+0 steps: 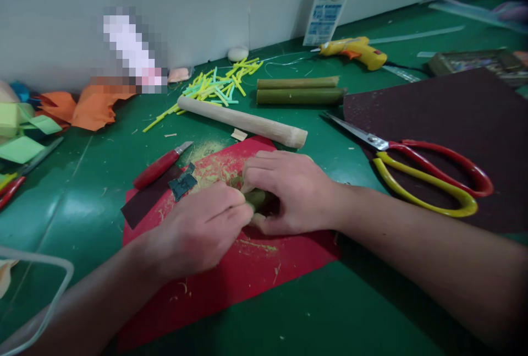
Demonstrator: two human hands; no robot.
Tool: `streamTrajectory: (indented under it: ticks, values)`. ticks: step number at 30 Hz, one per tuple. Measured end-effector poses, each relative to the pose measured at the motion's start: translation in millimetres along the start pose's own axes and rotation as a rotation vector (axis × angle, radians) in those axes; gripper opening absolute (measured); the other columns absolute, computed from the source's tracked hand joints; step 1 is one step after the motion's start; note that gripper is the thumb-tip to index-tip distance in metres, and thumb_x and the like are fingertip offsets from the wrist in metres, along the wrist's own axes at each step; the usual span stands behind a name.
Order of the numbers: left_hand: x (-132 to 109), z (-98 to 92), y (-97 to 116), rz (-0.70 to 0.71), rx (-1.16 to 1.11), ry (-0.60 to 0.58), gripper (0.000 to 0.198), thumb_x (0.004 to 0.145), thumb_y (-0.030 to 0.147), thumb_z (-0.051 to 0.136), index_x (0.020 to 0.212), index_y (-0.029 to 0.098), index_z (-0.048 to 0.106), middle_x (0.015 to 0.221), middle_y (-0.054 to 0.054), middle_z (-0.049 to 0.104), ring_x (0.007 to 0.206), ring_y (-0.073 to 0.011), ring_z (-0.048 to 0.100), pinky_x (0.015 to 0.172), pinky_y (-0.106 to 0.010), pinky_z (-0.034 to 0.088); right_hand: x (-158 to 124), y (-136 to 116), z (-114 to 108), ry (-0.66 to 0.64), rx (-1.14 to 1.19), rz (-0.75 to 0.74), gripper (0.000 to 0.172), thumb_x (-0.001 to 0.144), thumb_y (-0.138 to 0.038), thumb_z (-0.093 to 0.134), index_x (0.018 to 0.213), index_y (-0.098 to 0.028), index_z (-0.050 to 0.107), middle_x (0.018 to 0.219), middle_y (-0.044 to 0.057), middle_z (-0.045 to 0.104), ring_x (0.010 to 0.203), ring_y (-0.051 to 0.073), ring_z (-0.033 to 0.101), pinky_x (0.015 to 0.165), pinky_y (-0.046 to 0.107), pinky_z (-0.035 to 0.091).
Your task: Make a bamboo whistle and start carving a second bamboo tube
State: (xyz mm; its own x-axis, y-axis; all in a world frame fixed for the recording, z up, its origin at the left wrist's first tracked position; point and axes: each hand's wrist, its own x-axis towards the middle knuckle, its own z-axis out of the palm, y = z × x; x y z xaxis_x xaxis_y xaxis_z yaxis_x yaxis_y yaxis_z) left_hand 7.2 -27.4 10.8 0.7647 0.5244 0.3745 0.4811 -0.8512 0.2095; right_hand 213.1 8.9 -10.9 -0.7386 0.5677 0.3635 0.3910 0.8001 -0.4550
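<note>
At the red sheet's point(264, 273) far left edge lies a red-handled knife point(159, 169); over the sheet, my left hand point(202, 224) curls its fingers together against the green bamboo piece's point(259, 198) left end, though I cannot tell what they pinch. That piece sits above the sheet's middle, my right hand point(297, 191) clamped around it. Scissors point(376, 141) lie right of the sheet.
</note>
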Motion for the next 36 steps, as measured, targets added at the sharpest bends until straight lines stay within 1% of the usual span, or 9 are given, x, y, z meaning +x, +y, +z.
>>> streamTrajectory:
  ticks: [4,8,11,15,19,23,27,32,36]
  values:
    - [-0.1,-1.8,-2.7,-0.003,0.015,0.029,0.018,0.091,0.010,0.051,0.084,0.010,0.067,0.081,-0.009,0.065,0.073,-0.0166,0.058,0.067,-0.030,0.048,-0.1,0.0,0.1,-0.003,-0.001,0.010,0.019,0.070,-0.034,0.065,0.077,-0.018,0.056,0.078,0.001,0.059,0.073,0.016,0.051,0.064,0.028,0.035]
    - [-0.1,-2.0,-4.4,0.037,0.010,0.051,0.019,0.090,0.006,0.050,0.082,0.008,0.067,0.081,-0.009,0.065,0.072,-0.0165,0.058,0.066,-0.029,0.047,0.0,0.8,0.3,0.009,-0.006,-0.008,0.020,0.071,-0.036,0.065,0.077,-0.018,0.057,0.076,0.000,0.058,0.072,0.015,0.051,0.064,0.028,0.034]
    - [-2.1,-1.7,-6.6,0.012,-0.007,0.036,0.014,0.090,0.009,0.054,0.088,0.009,0.067,0.084,-0.009,0.065,0.076,-0.0166,0.058,0.070,-0.029,0.048,0.1,0.8,0.4,-0.002,-0.013,0.001,0.019,0.071,-0.035,0.064,0.078,-0.018,0.058,0.077,0.001,0.058,0.074,0.016,0.052,0.064,0.028,0.035]
    - [-3.9,-1.7,-6.3,0.022,-0.019,0.036,0.016,0.091,0.007,0.051,0.085,0.010,0.066,0.079,-0.007,0.063,0.072,-0.0154,0.057,0.067,-0.028,0.047,-0.7,0.6,0.4,-0.006,-0.016,0.002,0.019,0.070,-0.034,0.065,0.078,-0.019,0.057,0.077,0.000,0.058,0.073,0.016,0.052,0.063,0.027,0.034]
    - [-4.1,-2.1,-5.3,0.006,-0.023,0.061,0.013,0.090,0.007,0.053,0.089,0.010,0.066,0.082,-0.007,0.064,0.075,-0.0150,0.057,0.072,-0.027,0.048,-1.0,1.1,0.6,-0.021,-0.037,0.009,0.021,0.070,-0.036,0.065,0.078,-0.019,0.057,0.077,0.000,0.057,0.074,0.016,0.052,0.063,0.028,0.034]
    - [-6.0,-3.2,-7.3,0.030,-0.056,0.021,0.015,0.091,0.008,0.052,0.085,0.011,0.066,0.083,-0.007,0.064,0.077,-0.0156,0.057,0.073,-0.028,0.048,-0.7,1.3,0.4,-0.016,-0.022,0.003,0.023,0.070,-0.037,0.066,0.079,-0.018,0.058,0.078,0.000,0.058,0.074,0.015,0.051,0.063,0.028,0.035]
    - [-6.9,-4.1,-7.8,0.017,-0.037,0.051,0.012,0.089,0.008,0.055,0.092,0.010,0.067,0.087,-0.008,0.065,0.081,-0.0151,0.058,0.077,-0.026,0.049,-0.7,0.9,0.5,-0.014,-0.027,0.014,0.022,0.070,-0.036,0.066,0.079,-0.018,0.058,0.076,0.000,0.057,0.074,0.016,0.052,0.063,0.028,0.035]
    - [-6.5,-2.0,-0.2,0.062,-0.025,-0.025,0.025,0.092,0.008,0.045,0.077,0.012,0.066,0.075,-0.007,0.065,0.070,-0.0168,0.059,0.066,-0.029,0.049,0.4,1.2,-0.1,-0.014,0.000,0.017,0.017,0.070,-0.032,0.064,0.077,-0.019,0.058,0.076,0.000,0.058,0.074,0.015,0.052,0.063,0.028,0.034]
    - [-9.2,-1.2,-2.9,0.062,0.008,0.034,0.017,0.089,0.008,0.053,0.078,0.012,0.065,0.075,-0.007,0.065,0.071,-0.0175,0.060,0.067,-0.030,0.050,1.8,2.6,-0.8,-0.020,-0.016,0.033,0.018,0.069,-0.033,0.066,0.077,-0.018,0.057,0.076,0.000,0.058,0.072,0.015,0.051,0.063,0.028,0.033]
